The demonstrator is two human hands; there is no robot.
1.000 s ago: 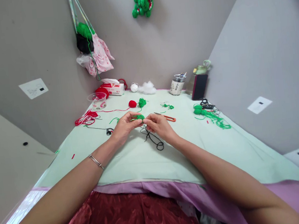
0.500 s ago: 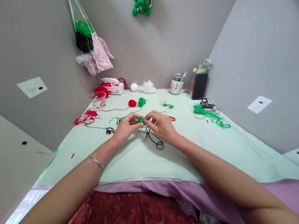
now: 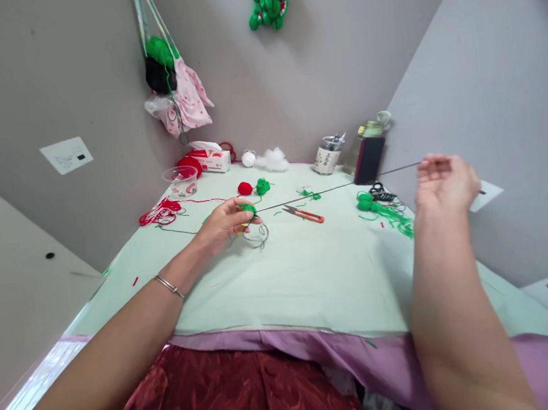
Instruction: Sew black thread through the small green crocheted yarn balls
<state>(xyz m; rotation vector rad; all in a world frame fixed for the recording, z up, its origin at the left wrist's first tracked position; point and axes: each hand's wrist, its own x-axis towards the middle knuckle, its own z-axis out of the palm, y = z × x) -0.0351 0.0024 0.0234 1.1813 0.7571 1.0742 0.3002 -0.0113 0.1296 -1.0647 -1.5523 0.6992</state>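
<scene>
Step in hand, by look: drawing black thread (image 3: 322, 193) taut from green piece (image 3: 248, 210). Further pull likely calls for firm left hold, loose loop (image 3: 267, 235) at 5 o'clock kept unsnagged. Left hand (image 3: 222, 225): narrow pinch on piece, above table (image 3: 282, 282). Right hand (image 3: 443, 187), raised at 3 o'clock of piece: fingertips closed on thread; whether needle too, cannot tell. Orange-handled snips (image 3: 310, 215) lie at 4 o'clock.

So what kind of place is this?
Probably a home craft corner: red yarn, orange-handled snips and white stuffing lie on a cloth-covered table against the walls.
</scene>
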